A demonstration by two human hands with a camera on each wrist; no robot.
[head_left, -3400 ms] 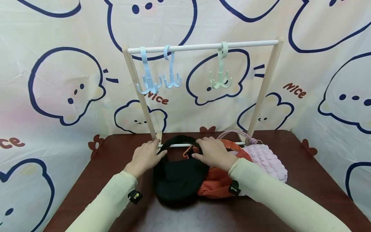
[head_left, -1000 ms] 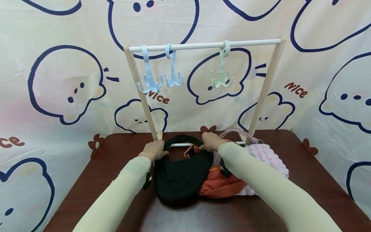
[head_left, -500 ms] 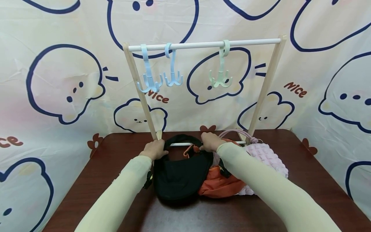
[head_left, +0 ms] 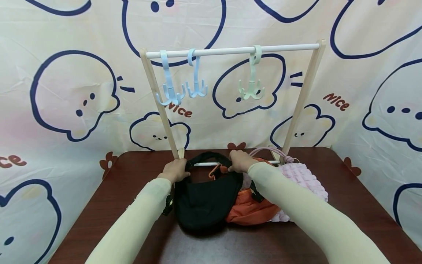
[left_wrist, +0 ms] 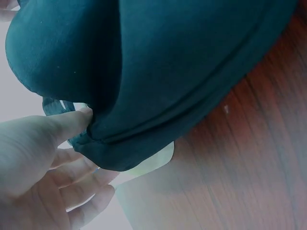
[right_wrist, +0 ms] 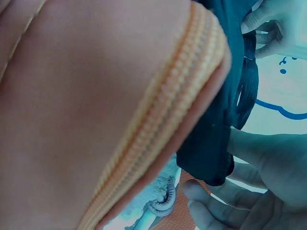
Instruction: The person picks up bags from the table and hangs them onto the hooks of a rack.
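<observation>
A black shoulder bag [head_left: 201,205] lies on the table with its strap arched toward the back. My left hand [head_left: 174,171] pinches it where the strap meets the bag's left side. In the left wrist view the thumb presses the front of the dark cloth [left_wrist: 168,62], with the other fingers behind. At the opposite end of the strap, my right hand [head_left: 241,161] holds the bag's upper right corner between thumb and fingers. An orange bag [head_left: 252,212] sits partly under the black one and my right forearm. Its zipper [right_wrist: 153,105] fills much of the right wrist view.
A pink puffy bag [head_left: 304,179] with a knotted cord handle lies at the right. Behind stands a rack whose white rail [head_left: 214,52] bears two blue hooks [head_left: 169,88] and a green hook [head_left: 252,82]. The brown table [head_left: 132,190] meets a printed curtain.
Since the earliest frame both hands have reached farther in and taken hold of the black bag at the strap's ends. Over the last half second the strap has risen slightly.
</observation>
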